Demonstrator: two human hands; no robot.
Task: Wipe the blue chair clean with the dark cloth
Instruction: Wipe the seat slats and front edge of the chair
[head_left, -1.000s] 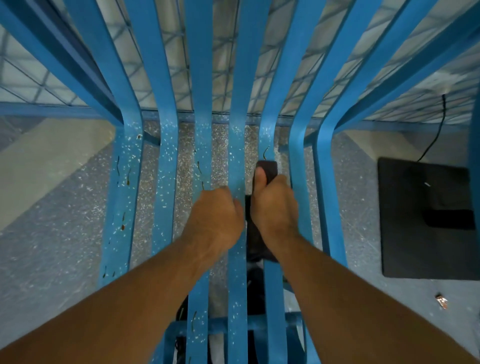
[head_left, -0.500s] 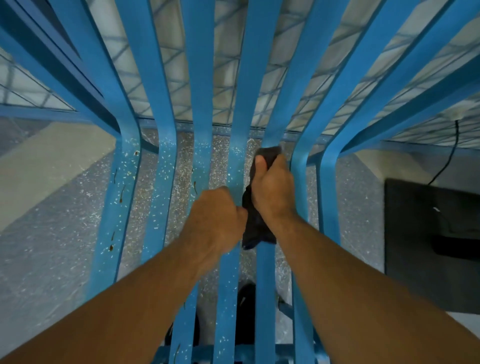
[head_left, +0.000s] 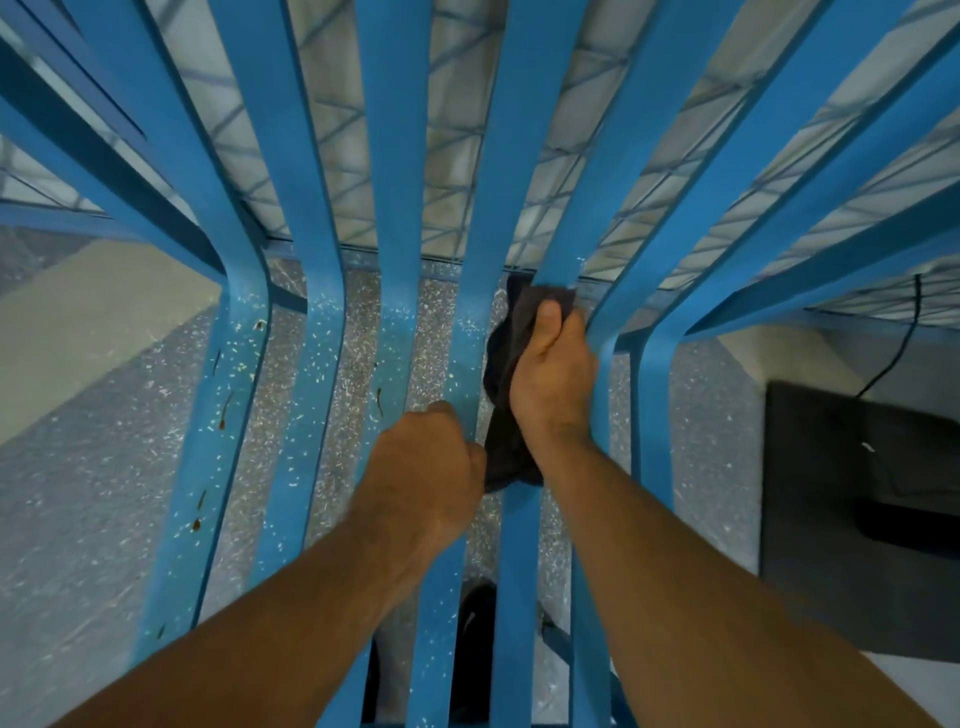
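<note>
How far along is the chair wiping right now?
Early on, it seems. Done: the slat below the dark cloth looks nearly speck-free. In hand: the right hand grips the cloth around that slat, the left hand holds the neighbouring slat. Left: left slats of the blue chair carry white specks and brown stains.

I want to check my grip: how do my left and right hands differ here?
The right hand grips the dark cloth against a slat of the blue chair; the left hand grips a neighbouring bare slat, without cloth. The right hand sits farther up, near the slats' bend; the left hand is nearer the camera. Both curl round slats.
</note>
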